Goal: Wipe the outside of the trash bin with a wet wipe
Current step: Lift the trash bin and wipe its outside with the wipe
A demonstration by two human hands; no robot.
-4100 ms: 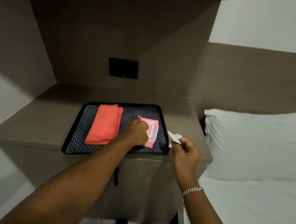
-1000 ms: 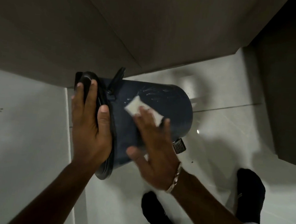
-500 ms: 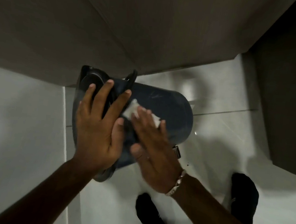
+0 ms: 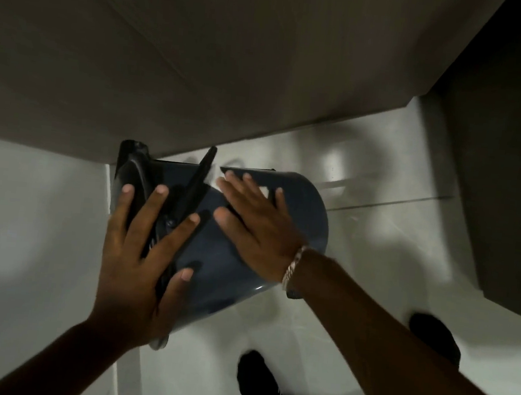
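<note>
A dark blue trash bin (image 4: pixel 224 267) with a black lid (image 4: pixel 131 169) and a black carry handle (image 4: pixel 197 183) is tipped over above the white floor, its lid end pointing left. My left hand (image 4: pixel 138 268) grips the lid end with fingers spread across lid and rim. My right hand (image 4: pixel 256 225) lies flat on the bin's curved side, pressing a white wet wipe (image 4: pixel 265 192) against it. Only a small corner of the wipe shows between my fingers.
A brown cabinet front (image 4: pixel 202 64) rises just behind the bin. A dark furniture panel (image 4: pixel 508 189) stands at the right. My feet in black socks (image 4: pixel 266 389) (image 4: pixel 433 335) are on the glossy white tile floor (image 4: pixel 373 272) below the bin.
My right hand has slid the wipe up and to the right along the bin's side. My left hand has spread wider over the lid end, and the bin has tipped further.
</note>
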